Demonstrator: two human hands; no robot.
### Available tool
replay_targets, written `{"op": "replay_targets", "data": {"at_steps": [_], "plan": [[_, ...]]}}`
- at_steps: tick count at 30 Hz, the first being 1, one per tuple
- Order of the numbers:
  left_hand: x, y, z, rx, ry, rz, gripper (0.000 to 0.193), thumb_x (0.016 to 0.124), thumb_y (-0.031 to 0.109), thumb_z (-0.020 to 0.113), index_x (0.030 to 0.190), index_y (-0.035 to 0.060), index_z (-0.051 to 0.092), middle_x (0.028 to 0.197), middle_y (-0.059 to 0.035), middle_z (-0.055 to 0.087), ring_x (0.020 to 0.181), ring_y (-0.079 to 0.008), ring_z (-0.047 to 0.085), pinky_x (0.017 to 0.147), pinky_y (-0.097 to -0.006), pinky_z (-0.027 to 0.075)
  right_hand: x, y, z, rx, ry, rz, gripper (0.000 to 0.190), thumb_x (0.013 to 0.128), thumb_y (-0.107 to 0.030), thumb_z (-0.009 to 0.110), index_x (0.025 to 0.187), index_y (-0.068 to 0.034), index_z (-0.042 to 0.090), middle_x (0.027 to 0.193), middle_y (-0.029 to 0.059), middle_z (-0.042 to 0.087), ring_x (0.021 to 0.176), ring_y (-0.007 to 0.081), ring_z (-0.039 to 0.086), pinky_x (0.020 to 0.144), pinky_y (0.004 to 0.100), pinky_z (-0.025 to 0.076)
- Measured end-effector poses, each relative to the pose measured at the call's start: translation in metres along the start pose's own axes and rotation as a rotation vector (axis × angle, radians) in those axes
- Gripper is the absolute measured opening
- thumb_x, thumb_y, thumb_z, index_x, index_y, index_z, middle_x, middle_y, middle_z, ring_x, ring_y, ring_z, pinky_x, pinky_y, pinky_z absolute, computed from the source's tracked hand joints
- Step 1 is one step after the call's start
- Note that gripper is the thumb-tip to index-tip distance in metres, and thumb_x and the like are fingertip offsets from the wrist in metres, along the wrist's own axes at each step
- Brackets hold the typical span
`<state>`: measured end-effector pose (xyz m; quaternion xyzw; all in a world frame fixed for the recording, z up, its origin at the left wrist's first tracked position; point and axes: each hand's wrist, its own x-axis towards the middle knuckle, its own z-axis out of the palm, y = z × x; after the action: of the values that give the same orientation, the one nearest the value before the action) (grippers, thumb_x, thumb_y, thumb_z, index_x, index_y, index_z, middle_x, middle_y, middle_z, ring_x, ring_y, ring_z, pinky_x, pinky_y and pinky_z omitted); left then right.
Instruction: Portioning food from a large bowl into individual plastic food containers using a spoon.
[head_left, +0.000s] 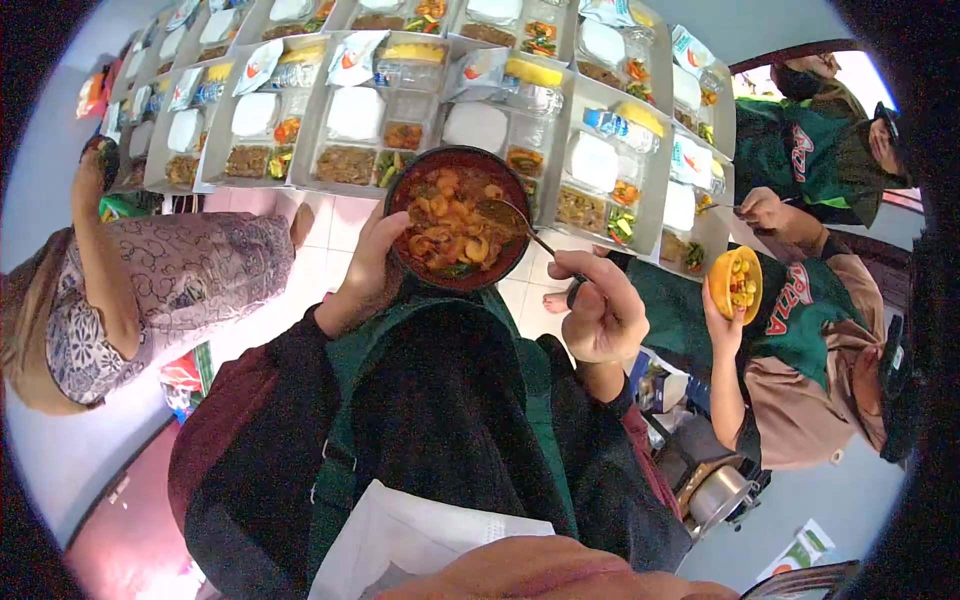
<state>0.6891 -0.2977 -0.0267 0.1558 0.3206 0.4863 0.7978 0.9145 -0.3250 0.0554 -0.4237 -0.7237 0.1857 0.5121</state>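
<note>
My left hand (373, 259) grips the left rim of a dark round bowl (459, 283), thumb over the edge. Shrimp in red sauce (446, 217) fill much of it. A metal spoon (544, 244) is pinched by its handle in my right hand (604, 307), on the right of the bowl; the spoon's head rests in the sauce. Just beyond the bowl stand open cardboard meal boxes (300, 172), with white rice packs (355, 114), shredded brown food (345, 163), small compartments of red and green food, and water bottles (409, 73). The bowl covers part of the nearest box.
Several rows of boxes span the table. At right, a person in a green apron (814, 322) holds a yellow bowl (720, 281) and a spoon; another stands behind. A person in a patterned garment (202, 277) is at left. A metal pot (716, 495) sits at lower right.
</note>
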Motion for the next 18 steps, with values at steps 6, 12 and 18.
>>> {"op": "replay_targets", "data": {"at_steps": [6, 12, 18], "plan": [[0.01, -0.045, 0.028, -0.045, 0.076, -0.018, 0.048, 0.084, 0.021, 0.046, 0.124, -0.0026, 0.033, 0.119, -0.0144, 0.048, 0.107, -0.0228, 0.049, 0.092, -0.0356, 0.039, -0.014, 0.026, -0.052, 0.105, 0.018, 0.001, 0.029, 0.081, 0.004, 0.05, 0.109, -0.003, 0.045, 0.083, 0.0175, 0.063, 0.06, 0.0238, 0.061, 0.052, 0.0297, 0.049], [0.013, -0.078, 0.089, 0.065, 0.101, 0.033, 0.047, 0.085, 0.023, 0.047, 0.124, -0.0017, 0.036, 0.119, -0.0138, 0.048, 0.107, -0.0234, 0.049, 0.092, -0.0365, 0.04, -0.031, 0.045, -0.096, 0.14, 0.083, -0.062, 0.03, 0.081, 0.003, 0.051, 0.109, -0.003, 0.045, 0.085, 0.0188, 0.063, 0.061, 0.0241, 0.061, 0.053, 0.0301, 0.05], [0.015, -0.104, 0.097, 0.02, 0.041, -0.055, 0.04, 0.088, 0.022, 0.046, 0.118, -0.003, 0.042, 0.114, -0.014, 0.052, 0.103, -0.0238, 0.053, 0.089, -0.0372, 0.044, -0.043, 0.051, -0.128, 0.137, 0.114, -0.079, 0.029, 0.08, 0.005, 0.05, 0.108, -0.003, 0.046, 0.085, 0.0195, 0.062, 0.062, 0.0241, 0.062, 0.053, 0.0307, 0.05]]}}
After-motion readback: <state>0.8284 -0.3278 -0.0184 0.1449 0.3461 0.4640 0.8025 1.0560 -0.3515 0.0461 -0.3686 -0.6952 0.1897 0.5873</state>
